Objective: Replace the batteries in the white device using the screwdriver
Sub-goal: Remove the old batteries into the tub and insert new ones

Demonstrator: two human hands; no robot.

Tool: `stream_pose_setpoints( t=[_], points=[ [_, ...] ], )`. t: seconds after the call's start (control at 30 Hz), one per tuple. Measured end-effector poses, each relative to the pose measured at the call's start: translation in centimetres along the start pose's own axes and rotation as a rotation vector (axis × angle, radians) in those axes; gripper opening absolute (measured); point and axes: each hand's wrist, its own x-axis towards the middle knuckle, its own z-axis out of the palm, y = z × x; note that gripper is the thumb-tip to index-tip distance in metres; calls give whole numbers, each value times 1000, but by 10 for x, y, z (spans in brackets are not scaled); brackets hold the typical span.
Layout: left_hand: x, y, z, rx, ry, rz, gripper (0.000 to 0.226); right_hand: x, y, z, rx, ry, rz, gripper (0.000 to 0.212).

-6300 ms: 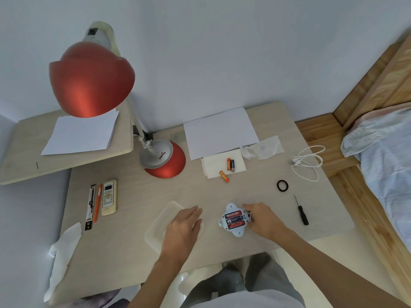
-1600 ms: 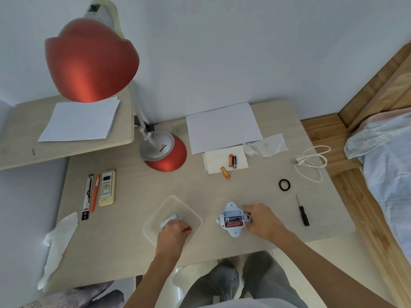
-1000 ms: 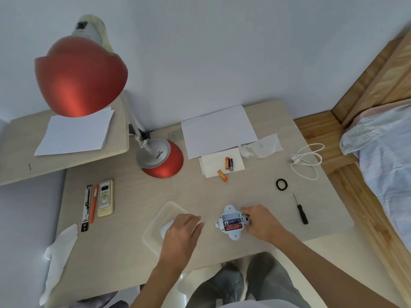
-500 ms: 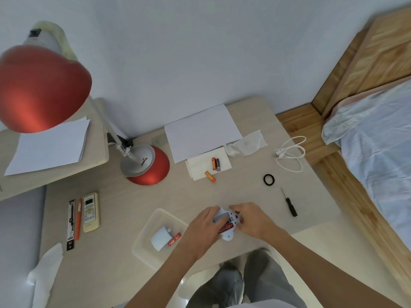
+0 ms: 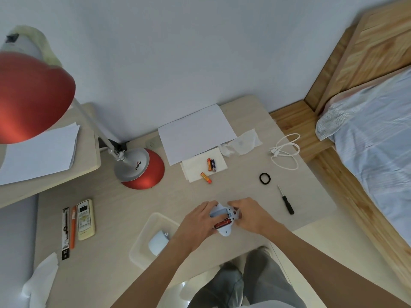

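Observation:
The white device (image 5: 225, 230) lies near the desk's front edge with its battery bay open and a red battery (image 5: 222, 224) still in it. My right hand (image 5: 250, 215) holds the device from the right. My left hand (image 5: 196, 225) reaches in from the left with its fingers on the red battery. A clear plastic tray (image 5: 145, 242) to the left holds the white cover (image 5: 158, 242). Three fresh batteries (image 5: 210, 168) lie on a tissue further back. The black screwdriver (image 5: 287, 201) lies to the right, untouched.
A red desk lamp (image 5: 142, 167) stands at back left, its shade (image 5: 33, 96) overhanging. White paper (image 5: 195, 132), a black ring (image 5: 264, 178), a white cable (image 5: 285, 152), a remote (image 5: 85, 218), pens and tissues lie around. A bed (image 5: 378, 141) is on the right.
My left hand left the tray, where it dropped a battery, and came back to the device, fingers now on the remaining red battery. The camera view shifted right.

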Motion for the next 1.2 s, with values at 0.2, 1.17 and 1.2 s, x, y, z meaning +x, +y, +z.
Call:
stream_pose_setpoints(
  t=[0.2,1.17,1.2],
  points=[
    [-3,5,0,-375,87,-182,68,3,7,-1,-56,37,4,19],
    [24,17,35,-1137,289,-469,71,31,1,-31,-901,-156,-524,80],
    [24,17,36,-1154,291,-475,71,31,1,-32,-904,-162,-532,79]
  ],
)
